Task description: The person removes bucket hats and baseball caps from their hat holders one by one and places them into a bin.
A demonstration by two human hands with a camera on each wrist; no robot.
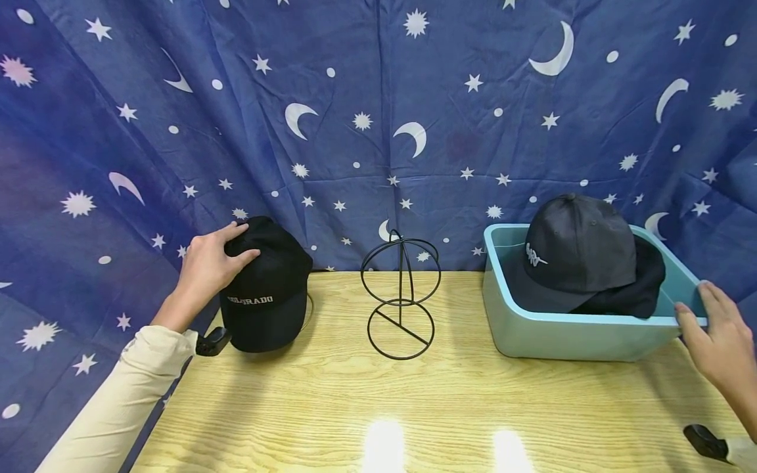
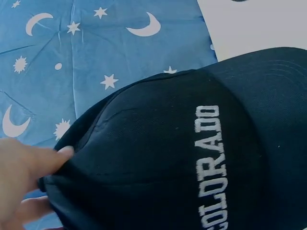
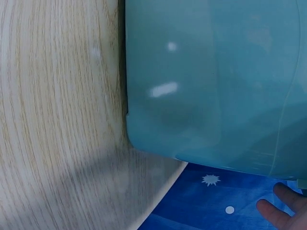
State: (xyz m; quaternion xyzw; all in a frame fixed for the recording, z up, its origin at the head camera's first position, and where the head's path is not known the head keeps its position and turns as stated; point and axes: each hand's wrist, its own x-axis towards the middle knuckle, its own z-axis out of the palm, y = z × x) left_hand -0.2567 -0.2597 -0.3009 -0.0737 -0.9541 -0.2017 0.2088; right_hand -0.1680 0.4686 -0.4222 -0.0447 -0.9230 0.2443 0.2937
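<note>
At the left of the table a black baseball cap [image 1: 263, 295] lettered COLORADO faces front, its brim down. My left hand [image 1: 209, 259] pinches the top of its crown. In the left wrist view the thumb and a finger [image 2: 36, 160] meet at the crown's edge, where the cloth folds. A thin wire curve [image 1: 310, 312] shows beside the cap. At the right stands a light blue bin [image 1: 562, 338] with a dark grey cap [image 1: 582, 246] and another black cap [image 1: 650, 276] inside. My right hand [image 1: 721, 335] rests on the bin's near right corner, fingers loosely spread.
A black wire hat stand [image 1: 400, 299] stands bare at the middle of the wooden table [image 1: 331, 401]. Behind hangs a blue curtain [image 1: 355, 151] with moons and stars, reaching down the left side too. The table's edge [image 3: 165, 191] shows near the bin in the right wrist view.
</note>
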